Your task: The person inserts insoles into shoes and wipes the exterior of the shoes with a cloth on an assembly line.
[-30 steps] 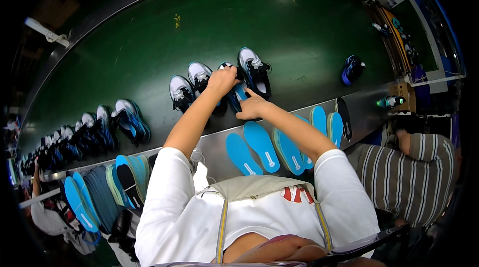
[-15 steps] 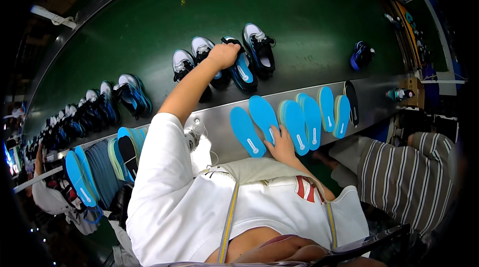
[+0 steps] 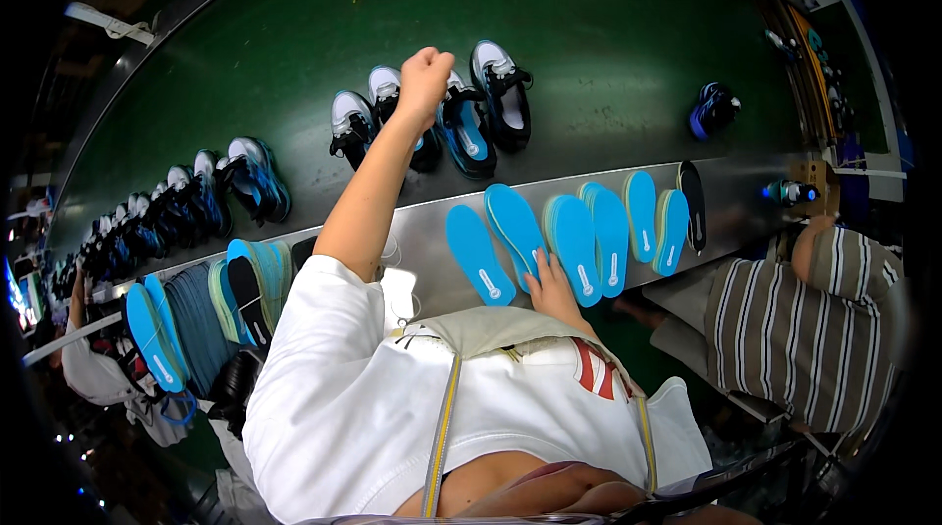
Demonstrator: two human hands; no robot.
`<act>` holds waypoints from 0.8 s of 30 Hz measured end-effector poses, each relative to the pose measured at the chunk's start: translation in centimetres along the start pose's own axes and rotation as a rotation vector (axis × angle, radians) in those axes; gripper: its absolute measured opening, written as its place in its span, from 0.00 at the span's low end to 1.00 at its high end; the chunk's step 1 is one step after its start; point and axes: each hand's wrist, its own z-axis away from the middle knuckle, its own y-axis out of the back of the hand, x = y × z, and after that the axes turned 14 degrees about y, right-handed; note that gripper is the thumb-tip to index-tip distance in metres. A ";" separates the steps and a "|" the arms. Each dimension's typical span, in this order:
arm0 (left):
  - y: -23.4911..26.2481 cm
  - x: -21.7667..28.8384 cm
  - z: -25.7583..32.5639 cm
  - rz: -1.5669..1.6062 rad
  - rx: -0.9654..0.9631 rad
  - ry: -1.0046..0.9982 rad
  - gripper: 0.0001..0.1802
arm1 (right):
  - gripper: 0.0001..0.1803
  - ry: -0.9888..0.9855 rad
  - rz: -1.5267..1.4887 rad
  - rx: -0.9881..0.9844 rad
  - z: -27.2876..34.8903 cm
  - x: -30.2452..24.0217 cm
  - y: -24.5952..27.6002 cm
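Observation:
My left hand (image 3: 426,81) is curled into a fist over the toes of the middle shoes on the green table; nothing shows in it. Beside it stands a black, white and blue sports shoe (image 3: 468,137) with a blue insole inside. Farther right is another shoe (image 3: 501,103) with a pale inside; two more (image 3: 350,123) stand left, partly behind my forearm. My right hand (image 3: 556,291) grips the heel end of a blue insole (image 3: 510,221), thumb and fingers at its edge. A single blue insole (image 3: 477,255) lies left of it, stacked insoles (image 3: 571,236) to the right.
More insoles (image 3: 641,211) and a black one (image 3: 691,206) lie along the metal ledge (image 3: 422,226). A row of shoes (image 3: 257,182) runs off left, above bundled insoles (image 3: 196,314). One dark blue shoe (image 3: 711,113) stands far right. A person in a striped shirt (image 3: 785,329) sits at right.
My left hand has let go of the shoe's opening and moved away from me, slightly left. The insole at my right hand now shows its edge, slightly raised.

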 end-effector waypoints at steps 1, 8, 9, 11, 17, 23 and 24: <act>-0.8 0.1 -0.2 -0.260 0.070 -0.144 0.11 | 0.29 0.035 -0.040 0.013 0.2 0.3 0.4; -5.4 -0.5 -1.4 -1.290 -0.109 -0.466 0.25 | 0.18 0.093 0.124 -0.148 -1.7 -0.3 5.1; -5.5 -0.4 -2.1 -1.291 -0.107 -0.452 0.25 | 0.17 0.076 0.154 -0.196 -2.3 -0.1 5.2; -6.0 -0.1 -3.2 -1.190 -0.118 -0.292 0.27 | 0.18 0.062 0.049 -0.239 -2.4 0.0 6.2; -5.4 -0.1 -5.6 -0.859 -0.069 -0.156 0.23 | 0.13 -0.203 -0.417 -0.046 -7.2 -0.8 15.7; -6.3 -1.0 -5.9 -0.905 -0.021 -0.221 0.22 | 0.12 -0.291 -0.901 -0.039 -16.8 -1.7 18.9; -6.7 -1.0 -5.7 -0.905 -0.048 -0.223 0.22 | 0.12 -0.333 -0.891 -0.089 -18.7 -1.4 17.9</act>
